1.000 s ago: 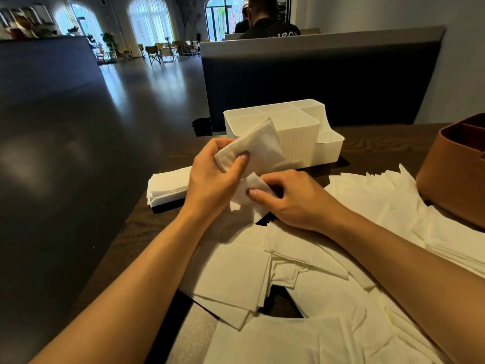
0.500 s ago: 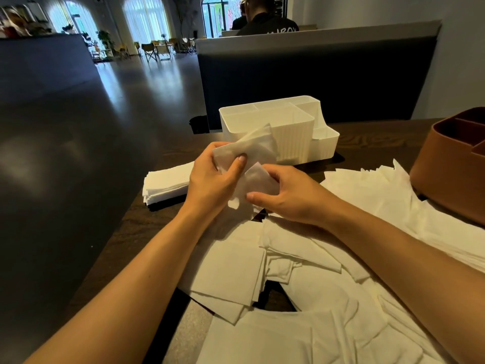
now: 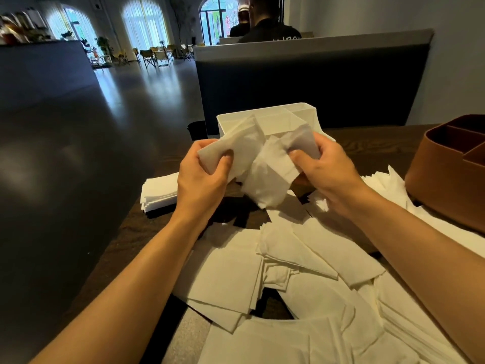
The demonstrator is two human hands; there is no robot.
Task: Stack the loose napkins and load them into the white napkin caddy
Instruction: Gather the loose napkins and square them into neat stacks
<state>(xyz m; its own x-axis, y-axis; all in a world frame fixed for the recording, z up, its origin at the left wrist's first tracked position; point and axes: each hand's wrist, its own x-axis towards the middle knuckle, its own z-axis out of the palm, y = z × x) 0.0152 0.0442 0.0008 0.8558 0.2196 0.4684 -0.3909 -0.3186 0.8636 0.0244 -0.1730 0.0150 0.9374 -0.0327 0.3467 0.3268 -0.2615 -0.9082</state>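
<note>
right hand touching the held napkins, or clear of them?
Touching. Head view: right hand pinches the held napkins, thumb pressed on top.

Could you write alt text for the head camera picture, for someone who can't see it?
Two bare hands, left hand and right hand, hold a bunch of white napkins above a dark table, in front of a white napkin caddy. Loose napkins cover the table; a neat stack lies left, a brown caddy right.

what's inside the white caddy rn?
Nothing visible in the white caddy: the compartment tops in view look bare. The held napkins, gripped by left hand and right hand, hide its front and lower interior.
</note>
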